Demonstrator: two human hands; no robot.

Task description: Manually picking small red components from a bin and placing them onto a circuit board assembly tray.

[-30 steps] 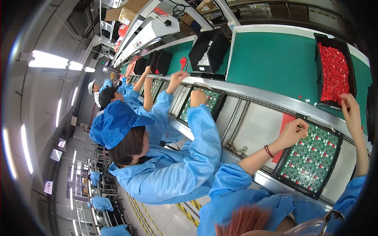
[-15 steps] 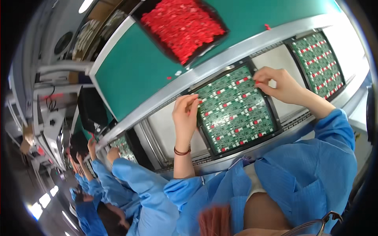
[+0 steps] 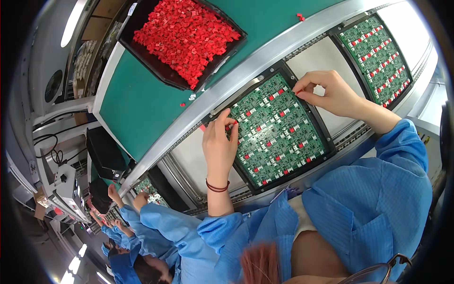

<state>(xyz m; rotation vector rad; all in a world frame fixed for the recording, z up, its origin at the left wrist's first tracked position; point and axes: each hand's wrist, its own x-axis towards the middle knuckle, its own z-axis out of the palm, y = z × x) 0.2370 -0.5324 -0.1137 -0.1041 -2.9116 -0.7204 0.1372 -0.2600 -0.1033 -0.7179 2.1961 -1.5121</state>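
Note:
A green circuit board panel (image 3: 276, 137) with rows of small red and white connectors lies in a black carrier frame (image 3: 314, 111). Over the panel's left edge is my left hand (image 3: 219, 146), fingers bent and pinching a small red connector (image 3: 235, 122). At the far right edge of the frame, my right hand (image 3: 333, 96) has thumb and forefinger closed on another small red piece (image 3: 298, 93), mostly covered by the fingertips. Both forearms come up in blue sleeves, with dark red bands at the left wrist.
A black bin (image 3: 151, 66) heaped with red connectors stands on the green bench top (image 3: 130, 116) beyond a metal rail (image 3: 257, 71). Loose red pieces (image 3: 301, 17) lie there too. Another framed board (image 3: 376, 59) sits at right. Co-workers in blue (image 3: 165, 215) work at left.
The view has shifted, so bin and boards appear farther left. My left fingers have moved slightly, and the red connector between them now shows. The right hand keeps its pinch beside the frame's edge.

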